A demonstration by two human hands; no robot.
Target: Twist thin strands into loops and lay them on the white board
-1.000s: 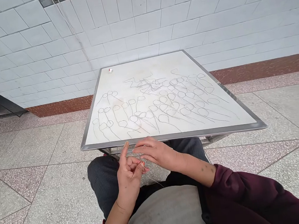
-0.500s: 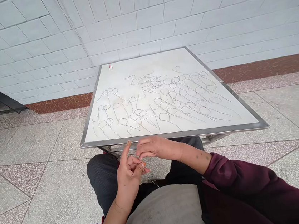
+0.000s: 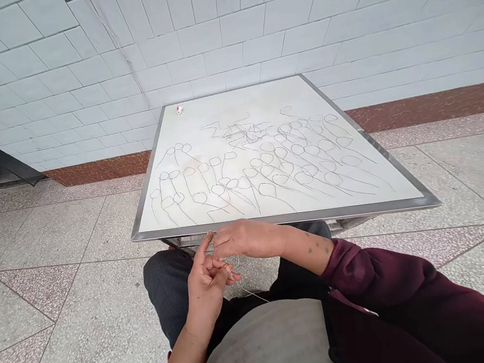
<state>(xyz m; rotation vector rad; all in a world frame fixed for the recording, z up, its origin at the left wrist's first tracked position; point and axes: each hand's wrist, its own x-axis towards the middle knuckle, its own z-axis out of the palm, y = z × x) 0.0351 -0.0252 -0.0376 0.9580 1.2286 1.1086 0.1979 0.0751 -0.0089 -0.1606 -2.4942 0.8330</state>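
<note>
A thin pale string [image 3: 253,293] runs from the fingers of my left hand [image 3: 207,281] down toward my lap. My left thumb and fingers pinch it near a small orange spot, palm turned up. My right hand [image 3: 245,239] is just above and to the right, back side up, its fingers bent down close to the left fingertips. A short loop of string shows under the right hand; the right fingertips are mostly hidden. Both hands are over my lap, at the near edge of the white table [image 3: 224,105].
Many thin dark looped strands [image 3: 268,189] lie spread over the tabletop. A small red and white item [image 3: 179,110] sits at its far left corner. The table has a grey metal edge [image 3: 281,219]. Behind it stands a white tiled wall [image 3: 242,29].
My right hand has shifted slightly left, closer over my left fingers. The lower end of the string stretches a little farther right. The view has moved slightly.
</note>
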